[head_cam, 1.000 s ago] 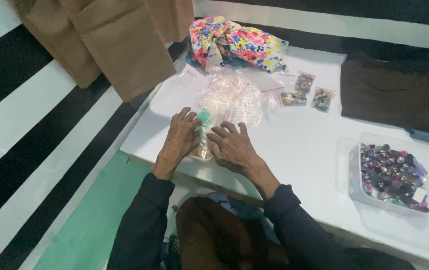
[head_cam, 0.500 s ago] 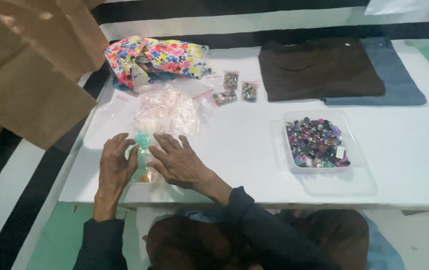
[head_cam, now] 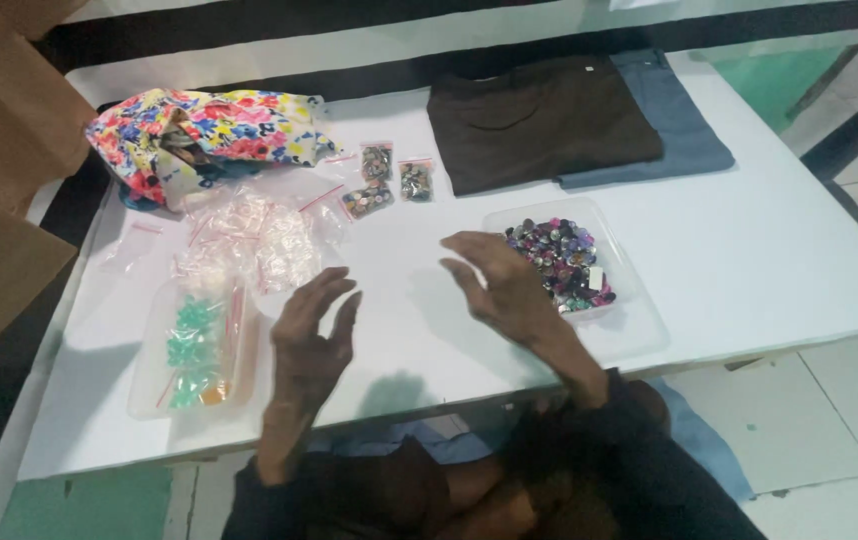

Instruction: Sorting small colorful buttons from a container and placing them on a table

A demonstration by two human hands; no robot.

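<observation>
Hovering hands above a bead-sorting surface

Hovering just above a white surface [head_cam: 769, 260], both of the person's hands are empty. The left hand [head_cam: 311, 335] has its grip spread, fingers apart and slightly curled, holding nothing. The right hand [head_cam: 497, 285] is likewise spread and holds nothing.

Just left of the left hand, near the front edge of the surface, lies a clear zip bag [head_cam: 194, 345] holding small green pieces. It is the nearest thing to that hand, close beside it but not touching. It looks light, soft and slippery, so its contents would likely shift when lifted; the sealed top edge or a corner seems the best place to pinch.

Just beyond the right hand sits a clear plastic tray [head_cam: 639, 325] heaped with dark mixed beads [head_cam: 557, 258]. It appears stiffer and heavier, best taken by its rim and kept level.

Further back are a pile of empty small bags [head_cam: 254, 232], three small filled packets [head_cam: 389, 178], a flowered cloth bundle [head_cam: 204, 140], and folded brown [head_cam: 539, 120] and blue garments [head_cam: 684, 125].
</observation>
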